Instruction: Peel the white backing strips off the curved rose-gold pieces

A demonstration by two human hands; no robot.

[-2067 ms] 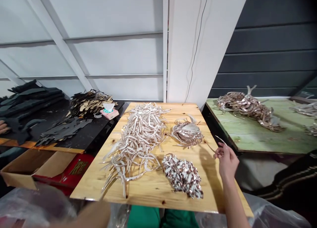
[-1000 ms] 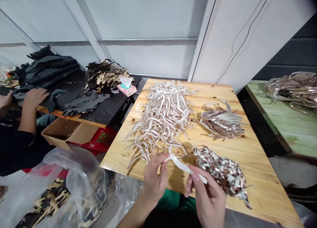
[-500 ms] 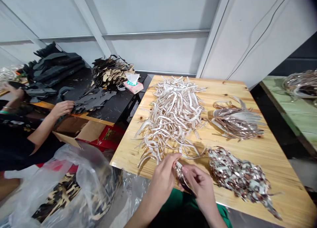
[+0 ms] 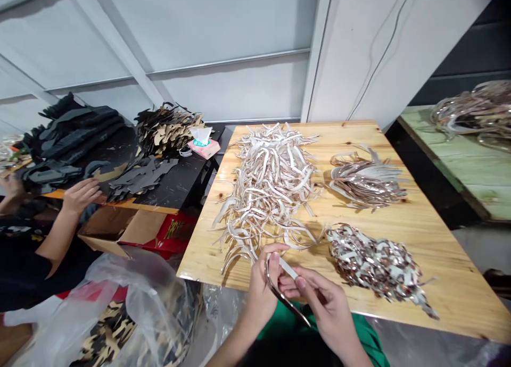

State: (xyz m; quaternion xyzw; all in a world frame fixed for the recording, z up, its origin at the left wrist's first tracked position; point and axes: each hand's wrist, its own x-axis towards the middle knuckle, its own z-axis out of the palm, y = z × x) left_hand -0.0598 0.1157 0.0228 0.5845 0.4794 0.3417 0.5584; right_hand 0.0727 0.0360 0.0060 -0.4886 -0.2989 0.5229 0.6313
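In front of the wooden table's near edge, my left hand (image 4: 261, 284) pinches a thin curved strip (image 4: 281, 298) with a shiny rose-gold face. Its glossy end hangs down between my hands. A pale whitish length (image 4: 288, 268) spans from my left fingers to my right hand (image 4: 325, 306), whose thumb and fingers are closed on it. Whether both lengths are one strip I cannot tell. Just beyond my hands spreads a loose heap of similar white-backed strips (image 4: 271, 181). A tangled pile of curled metallic pieces (image 4: 375, 263) lies to the right, with a flatter bundle of strips (image 4: 365, 181) behind it.
At left, another person's hand (image 4: 82, 195) works at a black table (image 4: 167, 183) bearing dark cut pieces and a tissue box (image 4: 204, 148). Below stand an open carton (image 4: 107, 226) and a clear plastic bag (image 4: 149, 282). A greenish table (image 4: 459, 159) stands at right.
The strip between my hands has been spread apart: its glossy end now hangs free and a pale length shows. My view has turned slightly right. The other person's hand holds a tan piece.
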